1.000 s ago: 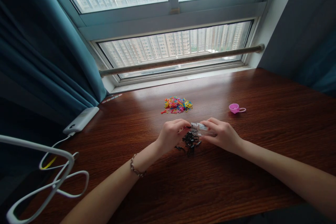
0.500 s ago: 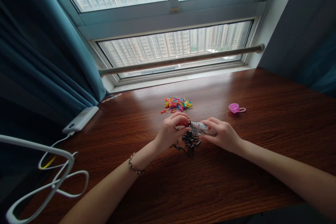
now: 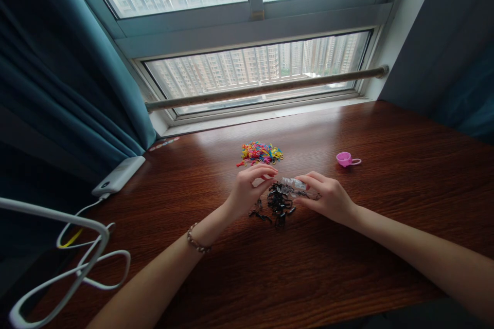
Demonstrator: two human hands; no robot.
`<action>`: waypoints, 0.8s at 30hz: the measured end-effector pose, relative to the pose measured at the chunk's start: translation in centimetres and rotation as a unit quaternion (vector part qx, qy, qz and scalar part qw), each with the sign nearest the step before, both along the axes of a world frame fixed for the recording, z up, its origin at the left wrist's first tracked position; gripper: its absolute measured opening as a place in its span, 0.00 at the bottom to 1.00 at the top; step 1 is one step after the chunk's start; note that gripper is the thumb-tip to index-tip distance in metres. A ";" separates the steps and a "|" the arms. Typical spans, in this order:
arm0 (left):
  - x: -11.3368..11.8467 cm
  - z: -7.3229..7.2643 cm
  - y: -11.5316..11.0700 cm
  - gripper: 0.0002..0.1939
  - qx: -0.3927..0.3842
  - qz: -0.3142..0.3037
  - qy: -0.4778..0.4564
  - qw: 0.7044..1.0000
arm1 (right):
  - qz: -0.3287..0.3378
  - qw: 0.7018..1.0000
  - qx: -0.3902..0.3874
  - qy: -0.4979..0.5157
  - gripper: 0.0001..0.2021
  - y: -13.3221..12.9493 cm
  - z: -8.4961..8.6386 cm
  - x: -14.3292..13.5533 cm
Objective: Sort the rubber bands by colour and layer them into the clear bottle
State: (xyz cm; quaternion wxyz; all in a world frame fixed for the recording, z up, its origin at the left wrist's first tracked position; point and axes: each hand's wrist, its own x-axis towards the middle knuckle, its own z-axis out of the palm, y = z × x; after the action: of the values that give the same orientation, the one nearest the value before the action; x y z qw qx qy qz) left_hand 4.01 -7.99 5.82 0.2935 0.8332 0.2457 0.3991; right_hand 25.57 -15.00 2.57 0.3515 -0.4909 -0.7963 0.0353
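My right hand (image 3: 328, 196) is closed around a clear plastic container (image 3: 292, 184) with a printed label, lying nearly level just above the table. The container's mouth end points left, toward a heap of small black bands (image 3: 279, 203) on the wood. Black bits also show inside the container. To the left of the mouth is my left hand (image 3: 250, 185), its thumb and fingers curved and apart, with nothing visible between them. Behind that hand lies a pile of small colourful bands (image 3: 260, 153).
A small pink cup-shaped piece with a loop (image 3: 345, 159) sits at the right on the brown table (image 3: 309, 277). On the left are a white power bank (image 3: 119, 176) and a looped white cable (image 3: 101, 236). A blue curtain (image 3: 96, 61) hangs beside the window.
My left hand has moved slightly left, away from the container's mouth, and its fingers have parted from the black bands there. More of the black heap shows. My right hand stays put.
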 end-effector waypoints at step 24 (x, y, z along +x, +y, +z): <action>-2.5 -0.9 2.7 0.14 -0.147 0.099 0.279 0.944 | -0.007 1.000 0.017 0.005 0.19 0.0 0.2 0.1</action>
State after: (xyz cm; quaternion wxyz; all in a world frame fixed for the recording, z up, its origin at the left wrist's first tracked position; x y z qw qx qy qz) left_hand 1.46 -5.29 4.87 0.2916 0.8302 0.4549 0.1370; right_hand 25.64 -14.96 2.75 0.3639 -0.4908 -0.7914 0.0219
